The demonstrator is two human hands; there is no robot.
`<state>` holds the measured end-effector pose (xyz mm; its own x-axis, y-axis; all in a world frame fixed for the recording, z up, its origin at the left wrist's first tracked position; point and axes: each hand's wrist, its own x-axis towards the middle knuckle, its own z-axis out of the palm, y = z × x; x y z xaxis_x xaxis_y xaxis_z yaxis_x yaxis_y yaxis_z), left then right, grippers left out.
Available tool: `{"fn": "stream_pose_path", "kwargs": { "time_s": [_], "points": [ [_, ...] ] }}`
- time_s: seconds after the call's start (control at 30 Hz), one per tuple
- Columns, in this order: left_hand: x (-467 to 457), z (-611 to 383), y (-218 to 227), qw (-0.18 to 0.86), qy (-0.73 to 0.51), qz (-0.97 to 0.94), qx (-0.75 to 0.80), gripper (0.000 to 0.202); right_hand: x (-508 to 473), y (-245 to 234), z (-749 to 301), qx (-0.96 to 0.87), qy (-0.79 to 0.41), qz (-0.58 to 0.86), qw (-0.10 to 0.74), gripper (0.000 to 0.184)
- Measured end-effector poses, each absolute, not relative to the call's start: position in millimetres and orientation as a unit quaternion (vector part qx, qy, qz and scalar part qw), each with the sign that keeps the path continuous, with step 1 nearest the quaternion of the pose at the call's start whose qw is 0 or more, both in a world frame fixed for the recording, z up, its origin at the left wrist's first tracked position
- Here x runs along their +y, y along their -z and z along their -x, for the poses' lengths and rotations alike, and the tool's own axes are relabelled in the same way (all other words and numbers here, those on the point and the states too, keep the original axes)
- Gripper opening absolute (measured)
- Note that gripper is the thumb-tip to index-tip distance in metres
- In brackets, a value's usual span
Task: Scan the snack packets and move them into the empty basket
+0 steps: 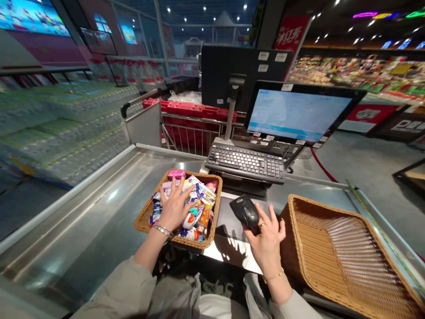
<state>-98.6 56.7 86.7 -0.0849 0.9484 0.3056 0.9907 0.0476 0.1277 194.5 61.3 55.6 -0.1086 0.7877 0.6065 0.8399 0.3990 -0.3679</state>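
My left hand [175, 207] lies over a wicker basket [217, 195] filled with small packaged sweets and toys, its fingers spread on top of the packs. Among them are a pink case [176, 174], an orange bottle-shaped item [205, 218] and white-and-red egg-shaped packs [188, 221]. Whether a pack is touched under the palm is hidden. In my right hand [266, 237] is a black barcode scanner [245, 211], gripped at its rear end between thumb and fingers, with the other fingers raised. The scanner is above the counter, just right of the basket, casting a shadow below.
A larger wicker basket [295, 235] stands at the right. Behind the scanner are a black keyboard [247, 160], a lit screen [299, 116] and a second monitor [244, 66] seen from behind. The metal counter [99, 212] has a raised rim. Shopping trolleys [191, 133] stand beyond.
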Motion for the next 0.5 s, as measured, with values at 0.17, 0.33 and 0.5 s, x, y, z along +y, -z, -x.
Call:
{"fn": "stream_pose_path", "kwargs": {
  "time_s": [0.17,0.33,0.5],
  "points": [
    [47,127,-76,0.066,0.141,0.646,-0.747,0.049,61,-52,-182,-0.756,0.007,0.539,0.37,0.018],
    [38,149,-64,0.076,0.135,0.626,-0.765,0.046,61,-50,-175,-0.766,-0.013,0.536,0.354,0.021],
    [36,158,-59,0.083,0.131,0.616,-0.772,0.046,63,-49,-170,-0.772,-0.025,0.536,0.34,0.02]
  ]
}}
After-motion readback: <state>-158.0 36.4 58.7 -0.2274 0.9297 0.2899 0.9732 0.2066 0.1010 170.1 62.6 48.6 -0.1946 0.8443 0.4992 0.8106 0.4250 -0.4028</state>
